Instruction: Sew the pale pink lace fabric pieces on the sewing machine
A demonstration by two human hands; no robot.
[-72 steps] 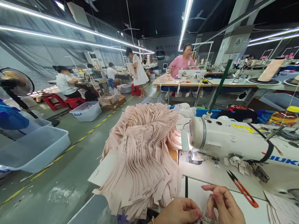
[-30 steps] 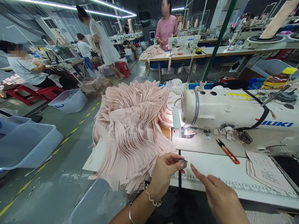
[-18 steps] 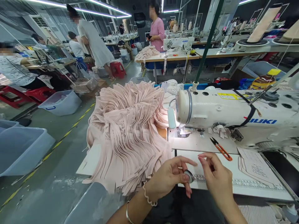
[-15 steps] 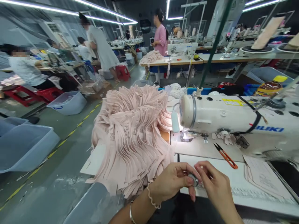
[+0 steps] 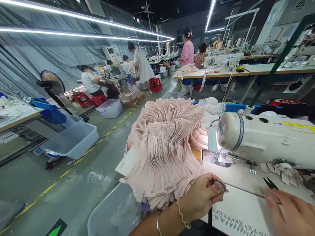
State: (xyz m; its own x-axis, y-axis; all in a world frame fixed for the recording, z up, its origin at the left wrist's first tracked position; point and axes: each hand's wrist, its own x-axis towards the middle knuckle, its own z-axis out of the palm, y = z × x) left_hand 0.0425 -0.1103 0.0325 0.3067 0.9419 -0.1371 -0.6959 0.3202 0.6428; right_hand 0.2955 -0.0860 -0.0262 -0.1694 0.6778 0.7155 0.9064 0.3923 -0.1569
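A small round metal part, like a bobbin or its case, (image 5: 220, 186) is pinched between the thumb and fingers of my left hand (image 5: 205, 193), above the front edge of the sewing table. My right hand (image 5: 290, 209), partly blurred, lies over the handles of the thread snips, whose dark blades (image 5: 270, 183) point away to the upper left; its fingers touch them, and whether they grip is hard to tell. Behind both hands stands a white sewing machine (image 5: 265, 137). Left of it is a large heap of pale pink fabric pieces (image 5: 167, 147).
Fabric scraps (image 5: 283, 172) lie under the machine arm. A printed ruler strip (image 5: 236, 223) runs along the table front. A translucent bin (image 5: 110, 209) stands below the heap. Other people work at tables farther back, one in a pink top (image 5: 187, 52).
My right hand has left the metal part and moved right onto the snips. My left hand still holds the part. The camera view has turned left.
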